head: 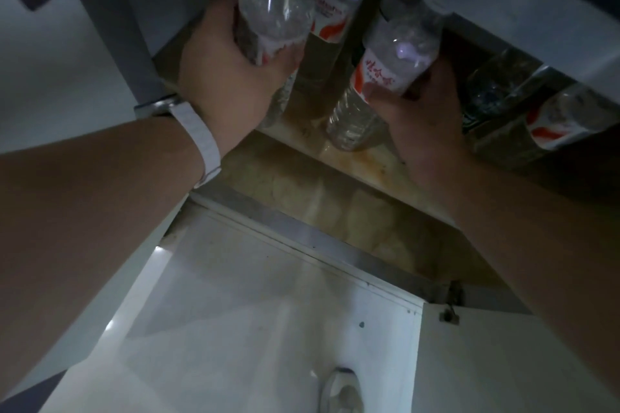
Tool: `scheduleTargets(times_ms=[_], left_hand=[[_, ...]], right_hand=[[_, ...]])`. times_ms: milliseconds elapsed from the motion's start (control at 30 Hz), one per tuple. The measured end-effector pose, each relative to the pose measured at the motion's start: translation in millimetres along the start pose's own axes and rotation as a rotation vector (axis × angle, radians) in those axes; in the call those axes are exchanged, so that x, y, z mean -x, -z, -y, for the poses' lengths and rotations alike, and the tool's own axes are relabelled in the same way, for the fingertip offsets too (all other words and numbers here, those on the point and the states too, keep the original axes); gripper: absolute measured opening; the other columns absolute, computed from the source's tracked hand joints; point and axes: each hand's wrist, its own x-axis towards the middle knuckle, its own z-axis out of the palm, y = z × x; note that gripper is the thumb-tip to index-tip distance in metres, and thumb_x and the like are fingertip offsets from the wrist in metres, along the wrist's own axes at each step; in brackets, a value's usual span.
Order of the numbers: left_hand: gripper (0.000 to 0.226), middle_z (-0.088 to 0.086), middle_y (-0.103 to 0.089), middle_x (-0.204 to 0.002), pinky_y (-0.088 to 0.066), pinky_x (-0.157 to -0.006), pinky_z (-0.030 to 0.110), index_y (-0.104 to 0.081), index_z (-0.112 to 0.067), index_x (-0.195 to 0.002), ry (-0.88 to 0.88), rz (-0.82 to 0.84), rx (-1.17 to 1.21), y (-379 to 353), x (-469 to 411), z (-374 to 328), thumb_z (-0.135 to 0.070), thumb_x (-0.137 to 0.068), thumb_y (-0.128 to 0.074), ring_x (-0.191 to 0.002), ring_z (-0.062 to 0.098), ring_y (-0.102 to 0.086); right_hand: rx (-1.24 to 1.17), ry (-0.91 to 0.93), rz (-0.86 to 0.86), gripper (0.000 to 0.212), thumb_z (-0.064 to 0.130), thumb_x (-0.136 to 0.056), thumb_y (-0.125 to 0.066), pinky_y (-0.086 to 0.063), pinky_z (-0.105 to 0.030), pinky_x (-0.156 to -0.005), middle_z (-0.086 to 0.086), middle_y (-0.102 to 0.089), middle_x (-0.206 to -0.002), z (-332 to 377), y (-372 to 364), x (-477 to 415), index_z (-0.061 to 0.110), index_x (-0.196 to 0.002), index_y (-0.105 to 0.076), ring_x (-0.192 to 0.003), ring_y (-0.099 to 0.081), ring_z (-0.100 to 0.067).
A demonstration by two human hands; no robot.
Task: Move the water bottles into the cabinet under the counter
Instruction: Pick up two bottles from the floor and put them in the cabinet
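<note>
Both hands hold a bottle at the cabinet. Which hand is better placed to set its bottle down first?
Right, probably. The right hand holds its bottle low, its base near the cabinet floor. The left hand holds its bottle higher.

Bottles: clear glossy plastic, ribbed, e.g. left one (pixel 273 7) and right one (pixel 385 77), glossy red-white film labels. Cabinet floor (pixel 335 198): stained, matt, marble-look beige. Sill strip (pixel 322 241): brushed metal. Near door (pixel 251 312): smooth white gloss. Wristband (pixel 198 137): matt white, textured.
</note>
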Motion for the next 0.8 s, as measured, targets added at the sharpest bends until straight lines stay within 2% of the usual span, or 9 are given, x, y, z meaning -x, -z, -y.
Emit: scheduleTargets(times_ms=[67, 133, 167, 267, 333, 400, 567, 700, 800], left_hand=[[0.070, -0.010, -0.066, -0.127, -0.053, -0.095, 0.027, -0.053, -0.021, -0.134, 0.068, 0.072, -0.098, -0.5, 3.7, 8.3, -0.050, -0.076, -0.081, -0.115, 0.007, -0.063], [0.075, -0.012, -0.062, -0.130, -0.052, -0.097, 0.032, -0.048, -0.026, -0.137, 0.133, 0.155, -0.155, -0.8, 8.3, 19.4, -0.048, -0.074, -0.083, -0.118, 0.011, -0.061], [0.076, -0.014, -0.061, -0.131, -0.050, -0.098, 0.032, -0.046, -0.026, -0.138, 0.151, 0.183, -0.154, -0.8, 10.8, 22.8, -0.046, -0.074, -0.083, -0.119, 0.010, -0.059], [0.075, -0.016, -0.057, -0.130, -0.043, -0.093, 0.024, -0.042, -0.025, -0.140, 0.173, 0.195, -0.119, -2.7, 12.2, 28.9, -0.038, -0.079, -0.082, -0.117, 0.005, -0.053], [0.073, -0.010, -0.060, -0.133, -0.045, -0.093, 0.025, -0.042, -0.023, -0.140, 0.158, 0.173, -0.121, -5.2, 12.9, 32.7, -0.038, -0.080, -0.082, -0.120, 0.010, -0.056], [0.072, -0.007, -0.062, -0.133, -0.049, -0.096, 0.030, -0.044, -0.021, -0.139, 0.148, 0.162, -0.122, -7.4, 13.8, 36.8, -0.036, -0.080, -0.083, -0.122, 0.015, -0.059], [0.071, -0.007, -0.062, -0.135, -0.051, -0.099, 0.033, -0.045, -0.023, -0.140, 0.098, 0.174, -0.119, -8.4, 6.8, 46.9, -0.034, -0.081, -0.082, -0.125, 0.014, -0.058], [0.074, -0.005, -0.061, -0.135, -0.044, -0.091, 0.020, -0.043, -0.021, -0.144, 0.079, 0.187, -0.124, -11.9, -1.4, 50.4, -0.036, -0.081, -0.080, -0.125, 0.013, -0.056], [0.076, 0.000, -0.061, -0.136, -0.046, -0.095, 0.026, -0.042, -0.017, -0.145, 0.056, 0.160, -0.169, -16.7, -6.5, 53.0, -0.036, -0.082, -0.080, -0.125, 0.018, -0.057]], right_hand=[[0.027, -0.060, 0.047, 0.070, 0.032, -0.071, -0.086, -0.052, -0.015, -0.079, 0.018, -0.060, -0.115, -10.8, -1.0, 4.0, 0.035, -0.128, -0.046, -0.100, -0.059, 0.007], [0.051, -0.096, 0.060, 0.065, 0.032, -0.070, -0.086, -0.053, -0.020, -0.082, 0.021, -0.060, -0.104, -21.6, -2.5, 5.5, 0.039, -0.119, -0.045, -0.095, -0.060, 0.006], [0.052, -0.110, 0.066, 0.066, 0.030, -0.070, -0.087, -0.052, -0.022, -0.085, 0.021, -0.059, -0.102, -26.0, -4.5, 4.9, 0.038, -0.121, -0.044, -0.096, -0.060, 0.004], [0.062, -0.110, 0.079, 0.075, 0.029, -0.070, -0.087, -0.045, -0.017, -0.082, 0.023, -0.055, -0.101, -34.1, -11.6, 0.6, 0.032, -0.131, -0.043, -0.095, -0.055, 0.005], [0.065, -0.088, 0.074, 0.076, 0.029, -0.070, -0.087, -0.040, -0.010, -0.076, 0.022, -0.054, -0.105, -36.5, -15.7, -2.3, 0.030, -0.132, -0.043, -0.097, -0.052, 0.005], [0.051, -0.063, 0.055, 0.071, 0.027, -0.070, -0.086, -0.040, -0.005, -0.069, 0.019, -0.055, -0.110, -39.0, -17.9, -5.3, 0.033, -0.125, -0.042, -0.100, -0.053, 0.005], [0.048, 0.012, -0.023, 0.067, 0.027, -0.069, -0.087, -0.045, -0.003, -0.071, 0.015, -0.058, -0.115, -43.6, -24.4, -14.1, 0.034, -0.118, -0.042, -0.104, -0.056, 0.003], [0.055, 0.074, -0.057, 0.068, 0.023, -0.068, -0.088, -0.046, -0.003, -0.072, 0.017, -0.056, -0.108, -48.1, -29.1, -21.8, 0.031, -0.117, -0.041, -0.095, -0.056, 0.008], [0.058, 0.096, -0.064, 0.068, 0.023, -0.068, -0.088, -0.048, -0.007, -0.074, 0.016, -0.058, -0.110, -50.7, -28.9, -26.3, 0.031, -0.118, -0.042, -0.097, -0.057, 0.011]])
